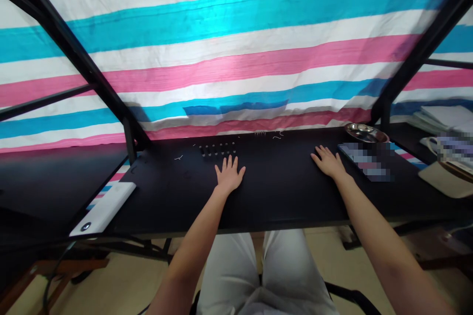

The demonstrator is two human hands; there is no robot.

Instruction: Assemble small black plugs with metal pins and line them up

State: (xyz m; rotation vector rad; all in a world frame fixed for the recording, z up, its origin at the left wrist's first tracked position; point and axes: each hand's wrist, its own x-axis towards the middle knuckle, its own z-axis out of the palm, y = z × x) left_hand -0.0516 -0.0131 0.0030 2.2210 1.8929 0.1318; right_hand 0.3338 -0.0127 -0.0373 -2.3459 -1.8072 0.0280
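My left hand [229,175] lies flat on the black table [277,192], fingers spread and holding nothing. Just beyond its fingertips stands a row of several small dark cylinders [215,150] with light tops; I cannot make out their kind. My right hand [328,161] also rests palm down on the table, open, with its fingers apart. Beside it on the right is a flat, phone-like object [365,161], partly blurred out. Behind that sits a shiny metal dish [365,133]. A row of tiny light pieces [260,133] lies near the table's back edge.
A long white device [103,208] with a round dark button lies at the table's left end. Thin white scraps [179,157] are scattered about. Black metal posts [127,140] rise at both sides before a striped sheet [236,59]. Stacked papers [443,119] sit far right.
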